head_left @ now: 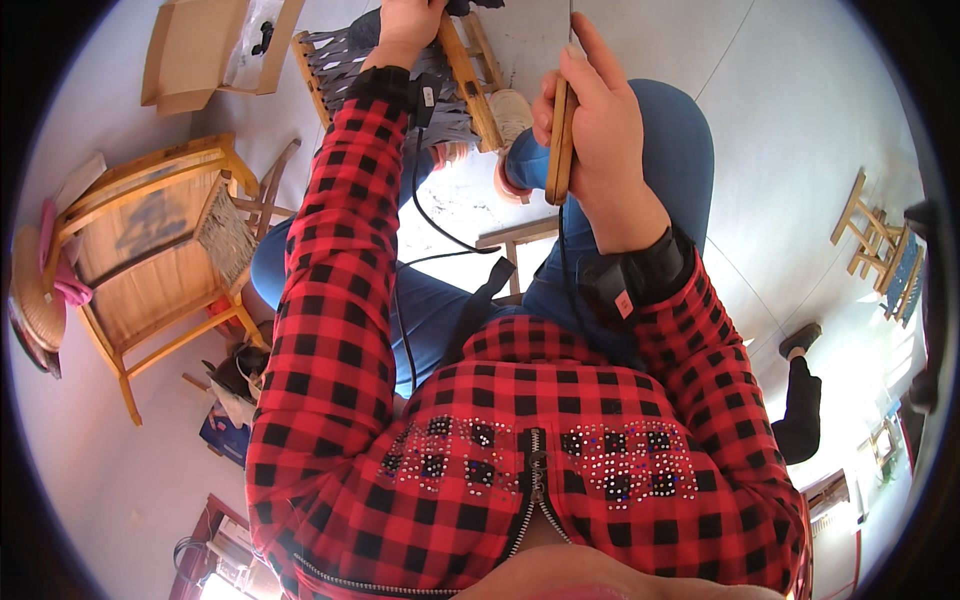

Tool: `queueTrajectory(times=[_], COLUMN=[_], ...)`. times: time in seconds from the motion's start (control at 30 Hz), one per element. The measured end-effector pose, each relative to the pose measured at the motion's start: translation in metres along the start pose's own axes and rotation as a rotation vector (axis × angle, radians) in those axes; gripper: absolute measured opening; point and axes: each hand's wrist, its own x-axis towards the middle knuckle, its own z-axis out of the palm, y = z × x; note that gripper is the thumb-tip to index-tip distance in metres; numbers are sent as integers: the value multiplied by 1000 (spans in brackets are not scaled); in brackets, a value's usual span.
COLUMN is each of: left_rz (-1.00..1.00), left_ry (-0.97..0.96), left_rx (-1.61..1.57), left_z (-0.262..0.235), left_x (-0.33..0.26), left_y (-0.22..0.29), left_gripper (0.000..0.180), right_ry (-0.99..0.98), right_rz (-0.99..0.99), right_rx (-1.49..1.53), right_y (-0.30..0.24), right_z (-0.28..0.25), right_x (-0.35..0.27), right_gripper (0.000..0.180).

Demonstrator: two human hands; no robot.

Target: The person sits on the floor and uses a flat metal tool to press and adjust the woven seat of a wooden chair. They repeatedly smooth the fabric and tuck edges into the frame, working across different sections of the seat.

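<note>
Your checked jacket (430, 400) nearest; right grip (605, 125) wraps wooden handle (562, 160), one o'clock: guide steadily; left grip (408, 24), twelve o'clock, can't tell.

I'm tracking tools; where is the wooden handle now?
In the head view, the wooden handle is upper right of centre, in the right hand, right of the grey woven seat.

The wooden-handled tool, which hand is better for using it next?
Probably the right hand: it grips the wooden-handled tool by its handle. The left hand is over at the woven wooden frame, away from the tool.
</note>
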Motion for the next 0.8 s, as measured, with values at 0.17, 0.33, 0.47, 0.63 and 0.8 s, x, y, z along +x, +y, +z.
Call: queueTrajectory(times=[0.17,0.33,0.47,0.63,0.8], left_rz=[5,-189,-258,-257,-626], left_ry=[-217,-232,-412,-355,-519], left_rx=[-123,-145,-125,-343,-357], left_z=[-14,-24,-32,-48,-87], left_x=[-47,-113,-136,-148,-158], left_y=[37,92,114,98,39], left_gripper=[28,23,25,27,29], right_ry=[-20,-7,46,-10,15], right_rz=[-42,-43,-32,-90,-80], right_rx=[23,160,143,3,-14], right_y=[6,12,18,18,15], right_z=[-1,-1,-5,-13,-9], right_x=[14,34,47,52,58], right_gripper=[46,44,31,49,50])
